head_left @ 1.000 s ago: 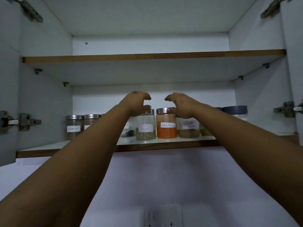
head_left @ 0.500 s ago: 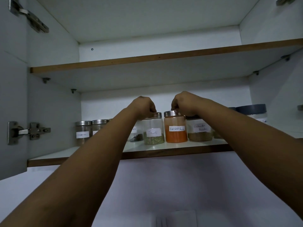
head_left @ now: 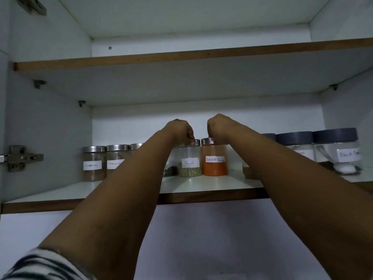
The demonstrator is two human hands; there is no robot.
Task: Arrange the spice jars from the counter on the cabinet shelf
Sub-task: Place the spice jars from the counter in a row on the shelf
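On the lower cabinet shelf [head_left: 201, 185] stands a row of labelled glass spice jars. My left hand [head_left: 179, 131] grips the steel lid of the jar marked Fennel [head_left: 189, 164], which holds green seeds. My right hand [head_left: 219, 127] grips the lid of the orange jar marked Red chilli Powder [head_left: 215, 161] right beside it. Both jars stand upright on the shelf, touching each other. Two steel-lidded jars [head_left: 93, 162] stand at the left. My forearms hide parts of other jars behind them.
Grey-lidded jars [head_left: 336, 152] stand at the right end of the shelf, one labelled Black. An upper shelf [head_left: 181, 57] runs above. A door hinge [head_left: 22, 157] sits on the left cabinet wall. White wall lies below the shelf.
Both hands closed from spread fingers above the lids to fists gripping the two lids. The view shifted left and upward, showing more grey-lidded jars at the right.
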